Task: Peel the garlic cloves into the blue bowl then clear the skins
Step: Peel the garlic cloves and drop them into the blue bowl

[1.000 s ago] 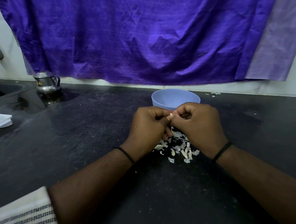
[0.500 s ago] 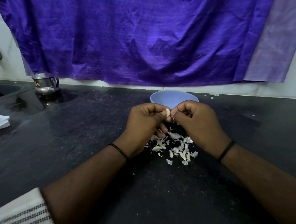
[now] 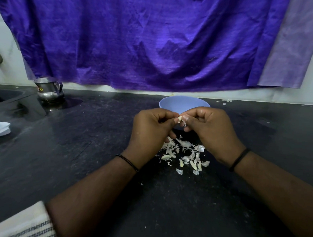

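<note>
Purple cloth (image 3: 149,44) hangs behind, thin, creased, slight sheen; no risk from it. Bench (image 3: 82,138) is dark stone-like, flat, dusted with pale specks, so small skin flakes could get missed at clearing. Blue bowl (image 3: 184,102) sits at the back edge, smooth matte plastic, round, just behind the hands; inside not visible. Risk: a clove flicked off during peeling likely lands short of it or bounces off the rim.

Left hand (image 3: 150,126) and right hand (image 3: 212,125) meet in front of the bowl, each grip curled and pinching the garlic clove (image 3: 179,119) between fingertips. Clove is small, pale, slick-looking; could slip and drop into the skin pile (image 3: 183,153) below, where it would be hard to tell apart. Pile is papery, curled, white scraps, very light; a breath or a sweep of an arm may scatter them. A few loose scraps (image 3: 224,101) lie right of the bowl by the wall.
</note>
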Action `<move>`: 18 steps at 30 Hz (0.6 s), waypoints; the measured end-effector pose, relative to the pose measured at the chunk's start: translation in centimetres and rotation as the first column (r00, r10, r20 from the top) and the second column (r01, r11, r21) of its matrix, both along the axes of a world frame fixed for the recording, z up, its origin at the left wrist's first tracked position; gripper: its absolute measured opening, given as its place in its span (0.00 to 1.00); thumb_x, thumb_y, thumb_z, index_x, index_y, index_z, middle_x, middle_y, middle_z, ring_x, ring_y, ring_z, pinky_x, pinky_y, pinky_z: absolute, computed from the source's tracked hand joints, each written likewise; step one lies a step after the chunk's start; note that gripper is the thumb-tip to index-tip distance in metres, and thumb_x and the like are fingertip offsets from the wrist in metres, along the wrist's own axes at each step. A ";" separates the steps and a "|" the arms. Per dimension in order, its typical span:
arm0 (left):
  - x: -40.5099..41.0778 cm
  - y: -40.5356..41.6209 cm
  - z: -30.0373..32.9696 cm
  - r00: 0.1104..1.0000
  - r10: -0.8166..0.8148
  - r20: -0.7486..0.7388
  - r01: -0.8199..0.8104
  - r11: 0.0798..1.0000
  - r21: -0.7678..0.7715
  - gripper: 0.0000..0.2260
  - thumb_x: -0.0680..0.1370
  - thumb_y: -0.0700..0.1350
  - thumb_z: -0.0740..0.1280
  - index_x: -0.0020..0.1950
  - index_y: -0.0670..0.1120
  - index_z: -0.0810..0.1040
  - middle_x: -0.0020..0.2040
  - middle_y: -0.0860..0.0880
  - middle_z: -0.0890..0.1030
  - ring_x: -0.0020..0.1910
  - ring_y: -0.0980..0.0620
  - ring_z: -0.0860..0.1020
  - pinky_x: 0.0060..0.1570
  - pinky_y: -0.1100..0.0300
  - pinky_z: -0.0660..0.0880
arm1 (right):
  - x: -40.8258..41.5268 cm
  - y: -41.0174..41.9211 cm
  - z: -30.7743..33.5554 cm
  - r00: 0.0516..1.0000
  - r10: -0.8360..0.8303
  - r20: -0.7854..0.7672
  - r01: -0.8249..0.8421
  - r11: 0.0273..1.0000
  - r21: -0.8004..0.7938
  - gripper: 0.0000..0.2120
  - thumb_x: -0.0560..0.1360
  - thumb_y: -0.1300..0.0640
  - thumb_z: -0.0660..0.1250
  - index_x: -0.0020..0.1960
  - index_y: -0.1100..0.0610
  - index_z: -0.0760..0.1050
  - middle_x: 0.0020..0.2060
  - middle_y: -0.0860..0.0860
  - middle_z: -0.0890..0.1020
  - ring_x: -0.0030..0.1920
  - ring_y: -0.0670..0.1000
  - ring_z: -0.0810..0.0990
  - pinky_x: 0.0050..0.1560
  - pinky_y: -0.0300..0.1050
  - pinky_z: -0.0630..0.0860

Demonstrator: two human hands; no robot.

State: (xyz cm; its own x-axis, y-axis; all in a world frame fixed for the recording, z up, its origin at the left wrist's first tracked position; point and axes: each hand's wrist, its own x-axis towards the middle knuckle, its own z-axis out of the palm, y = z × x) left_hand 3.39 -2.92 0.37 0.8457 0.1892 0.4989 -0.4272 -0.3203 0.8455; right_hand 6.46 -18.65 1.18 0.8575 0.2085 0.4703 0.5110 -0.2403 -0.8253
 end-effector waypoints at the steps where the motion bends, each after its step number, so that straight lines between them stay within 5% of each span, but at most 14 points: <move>1: 0.0 0.0 0.0 1.000 0.011 0.012 -0.011 1.000 0.029 0.03 0.75 0.38 0.73 0.47 0.43 0.86 0.32 0.55 0.83 0.25 0.56 0.79 0.26 0.64 0.74 | 0.0 0.1 0.0 1.000 0.016 -0.021 -0.015 1.000 0.021 0.08 0.77 0.62 0.69 0.43 0.54 0.84 0.35 0.51 0.86 0.35 0.45 0.81 0.39 0.36 0.76; 5: -0.3 0.0 0.0 0.995 0.062 0.074 -0.070 0.992 0.107 0.03 0.75 0.38 0.73 0.47 0.43 0.86 0.27 0.60 0.79 0.23 0.60 0.77 0.26 0.70 0.72 | -0.5 0.4 0.3 0.993 0.089 -0.074 -0.082 0.993 0.090 0.06 0.77 0.67 0.68 0.47 0.61 0.83 0.39 0.58 0.86 0.34 0.40 0.81 0.36 0.29 0.73; 8: -0.4 0.1 0.0 0.990 0.076 0.123 -0.092 0.987 0.134 0.02 0.75 0.38 0.73 0.46 0.44 0.86 0.28 0.60 0.79 0.24 0.59 0.78 0.27 0.69 0.73 | -0.8 0.5 0.4 0.984 0.149 -0.098 -0.132 0.978 0.164 0.07 0.76 0.70 0.68 0.51 0.63 0.82 0.41 0.54 0.86 0.36 0.38 0.82 0.37 0.28 0.74; 18: -0.3 0.0 0.1 0.996 0.046 0.083 -0.055 0.992 0.110 0.03 0.77 0.39 0.72 0.44 0.42 0.85 0.26 0.56 0.80 0.23 0.58 0.77 0.27 0.66 0.72 | -0.5 0.4 0.0 0.980 0.145 -0.139 -0.121 0.979 0.165 0.09 0.77 0.63 0.70 0.55 0.54 0.84 0.44 0.50 0.87 0.41 0.45 0.83 0.39 0.36 0.77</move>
State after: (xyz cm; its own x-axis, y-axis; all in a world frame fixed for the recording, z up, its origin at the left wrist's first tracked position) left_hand 3.09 -2.91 0.44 0.7932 0.1699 0.5848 -0.4727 -0.4337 0.7671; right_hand 5.96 -18.28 1.22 0.8899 0.2600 0.3748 0.3981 -0.0416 -0.9164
